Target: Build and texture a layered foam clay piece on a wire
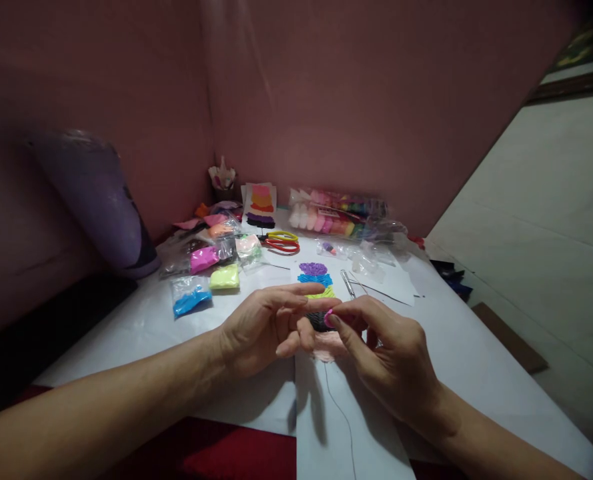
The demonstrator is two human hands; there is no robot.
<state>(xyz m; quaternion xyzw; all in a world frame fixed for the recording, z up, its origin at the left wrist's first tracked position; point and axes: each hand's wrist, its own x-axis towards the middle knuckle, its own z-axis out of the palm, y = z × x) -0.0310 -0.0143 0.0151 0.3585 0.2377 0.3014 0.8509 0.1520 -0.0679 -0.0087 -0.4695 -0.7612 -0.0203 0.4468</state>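
Between the thumb and index finger of my right hand (386, 340) is a small lump of magenta clay (329, 319). My left hand (276, 320) hovers to its left, palm turned partly up and fingers apart, with the fingertips close to the clay. Beneath both hands lies a white paper strip (321, 407) bearing textured bands of clay: purple (313, 269), blue (315, 280), yellow-green, dark grey and pale peach (329, 347). A thin drawn line (343, 413) runs from the peach band toward me. My fingers cover part of the bands.
Bags of blue (192, 301), yellow (225, 277) and magenta clay (204, 259) lie at left. Behind are scissors (283, 241), a colour-banded sample card (261, 200) and a large pack of clays (326, 217). A metal craft knife (347, 284) rests right of the strip.
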